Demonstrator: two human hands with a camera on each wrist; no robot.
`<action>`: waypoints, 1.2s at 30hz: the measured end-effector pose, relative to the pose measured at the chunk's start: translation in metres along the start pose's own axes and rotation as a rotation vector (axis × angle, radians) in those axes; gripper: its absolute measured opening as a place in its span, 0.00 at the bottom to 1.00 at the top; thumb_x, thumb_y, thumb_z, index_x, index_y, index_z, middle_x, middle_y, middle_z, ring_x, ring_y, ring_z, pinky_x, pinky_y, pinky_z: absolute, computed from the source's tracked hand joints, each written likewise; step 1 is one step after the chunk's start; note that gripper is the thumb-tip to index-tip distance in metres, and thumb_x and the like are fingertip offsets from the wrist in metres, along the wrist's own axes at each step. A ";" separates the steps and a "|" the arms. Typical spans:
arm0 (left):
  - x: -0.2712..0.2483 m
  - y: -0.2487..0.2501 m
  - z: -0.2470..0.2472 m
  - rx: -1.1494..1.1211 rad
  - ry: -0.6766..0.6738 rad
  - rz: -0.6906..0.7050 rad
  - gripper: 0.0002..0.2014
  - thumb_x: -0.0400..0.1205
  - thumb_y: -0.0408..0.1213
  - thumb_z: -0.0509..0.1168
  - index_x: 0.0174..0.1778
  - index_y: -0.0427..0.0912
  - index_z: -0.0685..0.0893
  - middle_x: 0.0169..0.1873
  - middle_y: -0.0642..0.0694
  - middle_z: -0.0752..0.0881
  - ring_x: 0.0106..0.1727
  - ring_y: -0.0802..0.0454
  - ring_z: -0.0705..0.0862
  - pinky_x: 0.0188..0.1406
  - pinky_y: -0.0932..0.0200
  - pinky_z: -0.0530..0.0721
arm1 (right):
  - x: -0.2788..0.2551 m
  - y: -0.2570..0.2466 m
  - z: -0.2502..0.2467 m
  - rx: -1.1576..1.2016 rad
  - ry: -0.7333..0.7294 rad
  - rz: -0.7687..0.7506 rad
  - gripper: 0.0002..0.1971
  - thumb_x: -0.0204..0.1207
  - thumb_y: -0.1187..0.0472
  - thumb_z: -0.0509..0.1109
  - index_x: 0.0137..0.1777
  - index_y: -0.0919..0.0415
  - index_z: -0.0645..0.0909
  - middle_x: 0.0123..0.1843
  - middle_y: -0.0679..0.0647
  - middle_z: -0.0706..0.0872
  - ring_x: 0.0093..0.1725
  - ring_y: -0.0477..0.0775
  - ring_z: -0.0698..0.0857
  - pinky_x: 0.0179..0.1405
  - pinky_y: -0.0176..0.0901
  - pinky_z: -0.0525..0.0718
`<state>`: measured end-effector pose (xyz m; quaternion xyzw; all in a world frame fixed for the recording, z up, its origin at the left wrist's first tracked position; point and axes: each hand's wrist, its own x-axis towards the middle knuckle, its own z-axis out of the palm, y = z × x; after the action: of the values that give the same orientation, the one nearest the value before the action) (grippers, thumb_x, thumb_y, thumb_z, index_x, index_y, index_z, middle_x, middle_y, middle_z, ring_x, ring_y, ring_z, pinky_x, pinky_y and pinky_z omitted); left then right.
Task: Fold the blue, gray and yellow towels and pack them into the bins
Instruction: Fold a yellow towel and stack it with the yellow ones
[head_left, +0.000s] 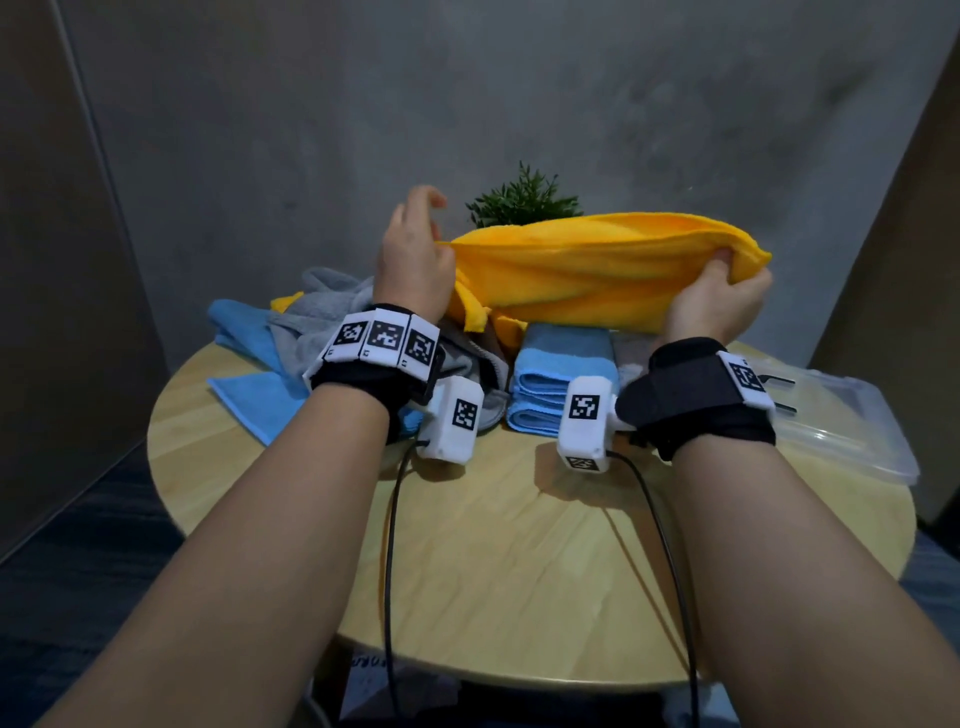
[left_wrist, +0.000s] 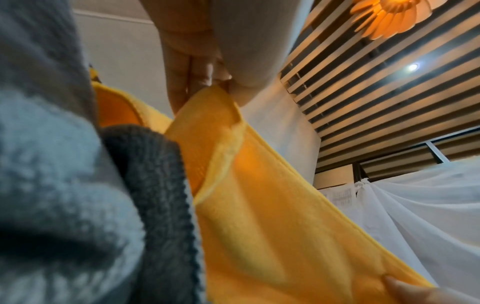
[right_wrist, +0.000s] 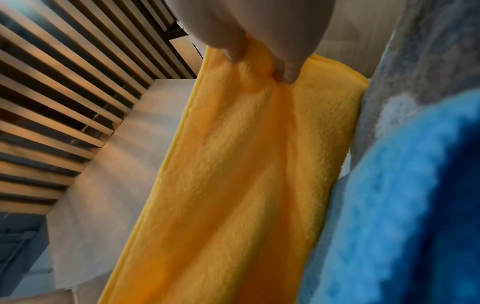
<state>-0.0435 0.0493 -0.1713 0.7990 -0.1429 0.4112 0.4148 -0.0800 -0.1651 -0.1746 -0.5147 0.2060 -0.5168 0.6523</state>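
Two hands hold a yellow towel (head_left: 597, 265) up in the middle of the picture: the left hand (head_left: 413, 260) pinches one end and the right hand (head_left: 719, 301) grips the other. Under it sits a round wooden desk (head_left: 519, 545) with a folded blue towel stack (head_left: 563, 374), loose gray towels (head_left: 322, 312) at the left and a clear bin (head_left: 852, 431) at the right. A green plant (head_left: 522, 200) stands against the gray wall (head_left: 467, 93).

Both forearms are bare. Each wrist wears a black strap (head_left: 691, 400) with white blocks (head_left: 379, 340) carrying black-and-white square markers, and a white camera box (head_left: 451, 418) with a black cable (head_left: 389, 545).
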 end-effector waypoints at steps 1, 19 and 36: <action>0.001 0.000 0.000 -0.004 -0.008 0.002 0.21 0.74 0.19 0.54 0.63 0.36 0.76 0.50 0.40 0.76 0.50 0.45 0.76 0.43 0.62 0.68 | 0.000 0.001 0.000 -0.002 0.014 0.005 0.14 0.86 0.56 0.58 0.66 0.61 0.74 0.65 0.55 0.80 0.62 0.51 0.79 0.55 0.37 0.72; -0.015 0.001 0.016 0.099 -1.183 -0.043 0.24 0.82 0.22 0.54 0.59 0.55 0.84 0.82 0.52 0.56 0.82 0.54 0.55 0.70 0.61 0.66 | 0.008 0.005 -0.008 -0.041 0.091 0.066 0.15 0.84 0.61 0.59 0.69 0.63 0.73 0.69 0.60 0.75 0.65 0.57 0.78 0.57 0.38 0.72; 0.000 0.003 -0.001 0.475 -0.594 -0.055 0.06 0.77 0.28 0.64 0.40 0.37 0.87 0.38 0.39 0.83 0.45 0.40 0.80 0.43 0.51 0.81 | 0.022 0.007 -0.024 0.031 0.265 0.122 0.14 0.85 0.58 0.58 0.66 0.60 0.76 0.64 0.55 0.82 0.59 0.52 0.82 0.53 0.37 0.74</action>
<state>-0.0460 0.0487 -0.1698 0.9608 -0.1361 0.1721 0.1696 -0.0881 -0.1958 -0.1847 -0.4181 0.3134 -0.5428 0.6576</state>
